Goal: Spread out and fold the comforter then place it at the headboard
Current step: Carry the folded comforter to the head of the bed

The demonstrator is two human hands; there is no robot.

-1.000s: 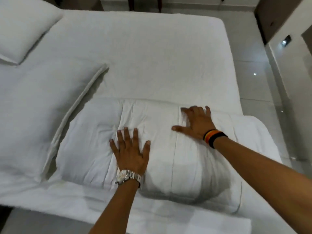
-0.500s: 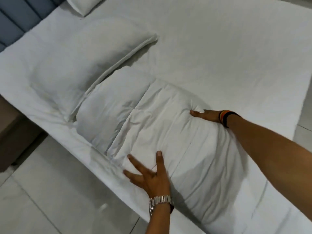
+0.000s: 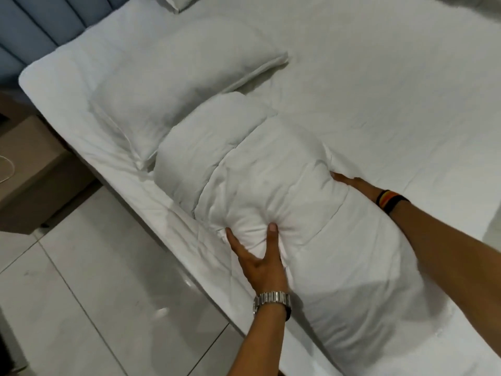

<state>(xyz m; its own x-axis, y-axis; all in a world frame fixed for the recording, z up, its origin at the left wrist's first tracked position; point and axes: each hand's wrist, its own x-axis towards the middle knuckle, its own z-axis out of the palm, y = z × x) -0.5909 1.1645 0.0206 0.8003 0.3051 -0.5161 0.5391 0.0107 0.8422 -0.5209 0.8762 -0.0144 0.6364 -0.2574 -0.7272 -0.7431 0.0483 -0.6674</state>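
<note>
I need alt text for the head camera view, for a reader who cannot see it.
Two bare hands grip a folded white comforter lying on a white bed: the left hand pinches its near edge, the right hand holds its far side. A white pillow lies beside it, near the blue headboard.

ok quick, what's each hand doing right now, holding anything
Left hand: closed on the near edge of the folded comforter, thumb pressed into it.
Right hand: fingers hidden under the comforter's far side; its grip cannot be told.
</note>
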